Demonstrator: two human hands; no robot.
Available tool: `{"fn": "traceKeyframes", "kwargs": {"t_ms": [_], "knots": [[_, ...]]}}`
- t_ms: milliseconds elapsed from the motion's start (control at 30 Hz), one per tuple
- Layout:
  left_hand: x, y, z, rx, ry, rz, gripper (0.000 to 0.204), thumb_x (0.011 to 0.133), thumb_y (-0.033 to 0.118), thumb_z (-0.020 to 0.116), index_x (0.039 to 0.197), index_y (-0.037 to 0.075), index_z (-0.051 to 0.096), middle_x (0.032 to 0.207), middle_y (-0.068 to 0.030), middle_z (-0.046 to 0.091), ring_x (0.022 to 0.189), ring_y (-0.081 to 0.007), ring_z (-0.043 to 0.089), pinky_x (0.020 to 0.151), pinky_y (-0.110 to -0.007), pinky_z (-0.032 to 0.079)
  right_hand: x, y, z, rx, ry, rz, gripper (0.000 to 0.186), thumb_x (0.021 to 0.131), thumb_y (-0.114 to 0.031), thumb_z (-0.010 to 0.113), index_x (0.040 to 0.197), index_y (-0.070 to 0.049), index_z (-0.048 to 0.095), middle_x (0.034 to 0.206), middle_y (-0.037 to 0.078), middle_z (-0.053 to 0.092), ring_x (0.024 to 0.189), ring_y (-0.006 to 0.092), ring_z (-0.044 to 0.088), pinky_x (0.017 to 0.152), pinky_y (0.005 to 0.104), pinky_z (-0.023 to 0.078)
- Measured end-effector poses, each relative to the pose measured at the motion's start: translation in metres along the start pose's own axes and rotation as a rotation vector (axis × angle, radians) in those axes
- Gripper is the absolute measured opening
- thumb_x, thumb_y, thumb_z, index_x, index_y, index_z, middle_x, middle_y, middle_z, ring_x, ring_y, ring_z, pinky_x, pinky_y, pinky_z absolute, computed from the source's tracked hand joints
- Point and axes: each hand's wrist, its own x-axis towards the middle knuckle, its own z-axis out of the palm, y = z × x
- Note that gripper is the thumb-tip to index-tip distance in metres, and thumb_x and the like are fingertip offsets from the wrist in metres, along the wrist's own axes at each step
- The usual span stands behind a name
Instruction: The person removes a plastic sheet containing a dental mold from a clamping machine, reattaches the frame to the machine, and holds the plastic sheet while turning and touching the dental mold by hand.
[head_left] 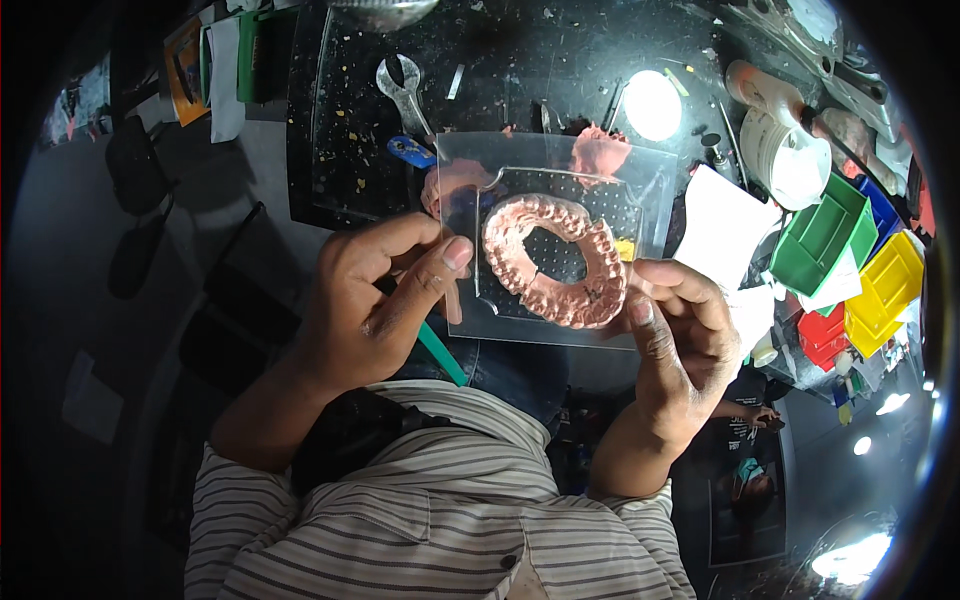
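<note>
Both my hands hold up a clear square plastic sheet (652,195) with a raised border and rows of small dots in its middle. A pink ring of dental casts (515,288), with teeth along its rim, sits at the sheet's centre; whether it is stuck inside the plastic or lies against it, I cannot tell. My left hand (375,290) pinches the left edge between thumb and fingers. At the lower right edge my right hand (685,345) grips the sheet beside the casts, its fingertips partly hidden.
Beyond the sheet, the dark bench (520,50) carries a wrench (402,90), pink cast pieces (600,152) and a bright round light spot. White tubs (795,165) and green (825,235) and yellow bins (885,295) crowd the right. Another person's hand (762,415) shows at lower right.
</note>
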Motion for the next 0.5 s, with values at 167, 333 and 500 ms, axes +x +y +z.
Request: {"fn": "traceKeyframes", "kwargs": {"t_ms": [167, 333, 500], "knots": [[-0.005, 0.003, 0.000, -0.012, 0.044, 0.085, 0.019, 0.095, 0.008, 0.061, 0.083, -0.006, 0.061, 0.067, -0.0084, 0.063, 0.056, -0.0109, 0.064, 0.048, -0.021, 0.044, 0.003, 0.001, -0.003, -0.029, -0.037, 0.019, 0.023, 0.090, 0.013, 0.054, 0.112, 0.012, 0.060, 0.097, 0.017, 0.070, 0.079, 0.0161, 0.068, 0.073, 0.0263, 0.057], [-0.014, 0.020, -0.002, 0.053, 0.035, 0.103, 0.017, 0.094, 0.005, 0.060, 0.084, -0.009, 0.062, 0.070, -0.0118, 0.065, 0.056, -0.0130, 0.064, 0.049, -0.023, 0.046, 0.005, 0.005, -0.001, -0.052, -0.051, 0.021, 0.021, 0.092, 0.010, 0.056, 0.111, 0.011, 0.062, 0.097, 0.015, 0.069, 0.079, 0.0146, 0.067, 0.073, 0.0257, 0.056], [-0.018, 0.020, -0.003, 0.089, 0.029, 0.182, 0.015, 0.093, 0.002, 0.059, 0.091, -0.012, 0.062, 0.073, -0.0165, 0.067, 0.059, -0.0162, 0.066, 0.055, -0.026, 0.051, 0.004, 0.005, -0.002, -0.107, -0.024, -0.062, 0.019, 0.091, 0.011, 0.057, 0.108, 0.009, 0.065, 0.101, 0.015, 0.070, 0.089, 0.0154, 0.067, 0.081, 0.0262, 0.052]]}}
